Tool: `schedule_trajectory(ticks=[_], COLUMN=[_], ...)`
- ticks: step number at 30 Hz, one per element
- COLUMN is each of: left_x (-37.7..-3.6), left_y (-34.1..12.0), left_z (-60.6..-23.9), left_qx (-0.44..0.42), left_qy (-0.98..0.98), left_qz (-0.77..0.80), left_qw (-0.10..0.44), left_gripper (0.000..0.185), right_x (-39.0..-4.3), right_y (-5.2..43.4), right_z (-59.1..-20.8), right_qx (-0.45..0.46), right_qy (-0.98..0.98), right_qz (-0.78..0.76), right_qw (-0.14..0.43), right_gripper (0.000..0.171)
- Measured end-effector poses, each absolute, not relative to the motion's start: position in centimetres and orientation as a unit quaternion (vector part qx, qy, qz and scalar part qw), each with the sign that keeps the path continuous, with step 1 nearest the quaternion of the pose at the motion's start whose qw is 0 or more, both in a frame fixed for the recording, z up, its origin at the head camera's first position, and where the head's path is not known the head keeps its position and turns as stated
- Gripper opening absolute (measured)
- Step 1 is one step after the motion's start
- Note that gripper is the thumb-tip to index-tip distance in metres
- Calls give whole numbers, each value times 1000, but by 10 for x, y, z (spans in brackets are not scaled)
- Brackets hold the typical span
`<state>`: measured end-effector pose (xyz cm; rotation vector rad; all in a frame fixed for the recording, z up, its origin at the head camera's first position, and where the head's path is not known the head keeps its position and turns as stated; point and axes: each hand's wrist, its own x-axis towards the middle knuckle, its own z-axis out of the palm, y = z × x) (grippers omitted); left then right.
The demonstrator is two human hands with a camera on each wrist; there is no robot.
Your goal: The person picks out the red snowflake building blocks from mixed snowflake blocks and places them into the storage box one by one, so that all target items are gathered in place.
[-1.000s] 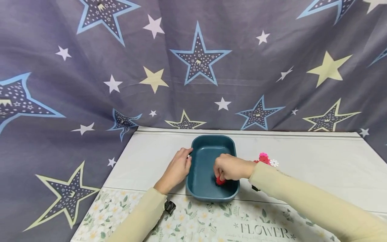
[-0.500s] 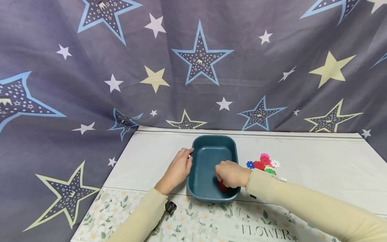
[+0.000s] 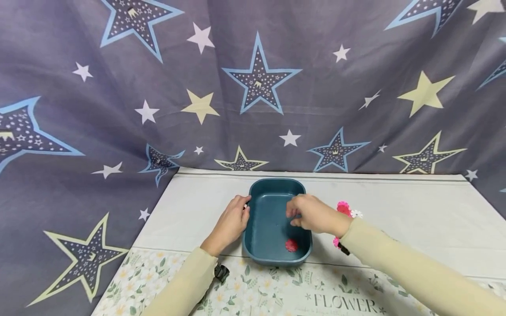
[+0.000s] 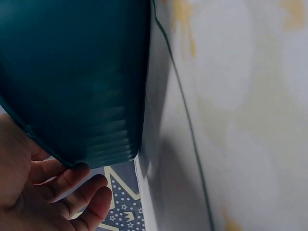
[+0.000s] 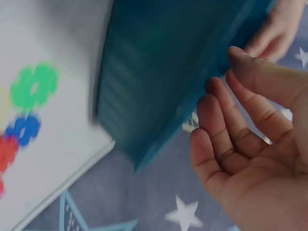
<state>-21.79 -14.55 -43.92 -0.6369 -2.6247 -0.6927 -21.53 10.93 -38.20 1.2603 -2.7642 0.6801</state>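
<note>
A teal rectangular tray [image 3: 269, 256] sits mid-table, and a red flower-shaped piece [image 3: 291, 245] lies alone in its near right corner. My left hand [image 3: 231, 221] rests against the tray's left rim; in the left wrist view its fingers [image 4: 72, 190] curl at the tray wall [image 4: 72, 72]. My right hand [image 3: 312, 214] hovers over the tray's right side, fingers loosely bent and holding nothing; the right wrist view shows its bare palm [image 5: 260, 163] beside the tray's outer wall [image 5: 159, 72].
A small pile of flower pieces [image 3: 345, 210] in pink, red and white lies right of the tray, partly behind my right sleeve; green and blue ones [image 5: 33, 86] show in the right wrist view. A star-patterned cloth [image 3: 257, 79] hangs behind the table. A floral mat [image 3: 276, 289] covers the near edge.
My right hand let go of the red piece in the tray's near right corner and lifted up and back toward the far right rim. The left hand stayed at the left rim.
</note>
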Motion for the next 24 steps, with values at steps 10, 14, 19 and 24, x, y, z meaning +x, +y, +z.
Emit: schedule_trajectory(ticks=[10, 14, 19, 24], left_x=[-218, -218, -218, -218], left_y=[-146, -146, -146, -145], left_z=[-440, -440, -440, -439], left_qx=[-222, -221, -223, -224], left_qy=[-928, -928, -928, -926], left_qz=[-242, -243, -242, -245], left_qw=[175, 174, 177, 177], left_gripper=[32, 32, 32, 32], right_x=[-227, -238, -248, -252], right_y=[165, 197, 231, 244], right_z=[-376, -390, -408, -422], right_qx=[352, 318, 263, 232], right_qy=[-904, -919, -939, -948], right_qz=[240, 231, 220, 216], right_qw=[33, 24, -8, -35], right_gripper=[23, 23, 23, 24])
